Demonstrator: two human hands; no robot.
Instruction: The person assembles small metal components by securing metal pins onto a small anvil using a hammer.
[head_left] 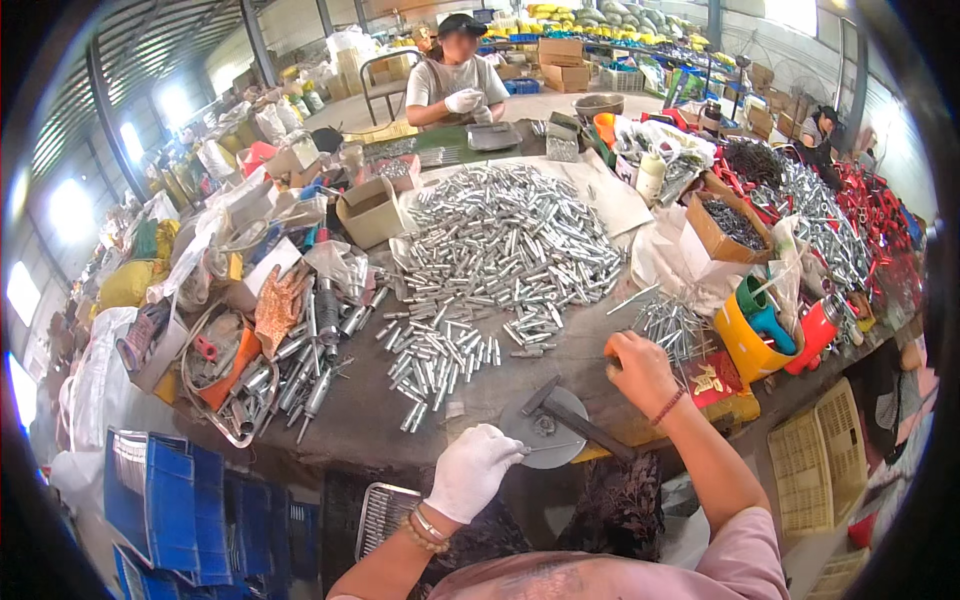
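Observation:
My left hand [472, 470], in a white glove, pinches a thin metal pin at the rim of a round grey metal disc [540, 440] near the table's front edge. A dark hammer [572, 418] lies across that disc. My bare right hand [640, 368] is closed, reaching toward a small heap of thin nails [672, 325]; what it grips is hidden. A large pile of silver metal sleeves [505, 245] covers the table's middle, with a smaller cluster [440, 362] just ahead of my left hand.
Cardboard boxes [368, 210] and bags crowd the left side. A yellow cup holding a teal tool [752, 330] and a red bottle [815, 330] stand at right. Blue crates [180, 500] sit lower left. Another person in white gloves [460, 85] works at the far side.

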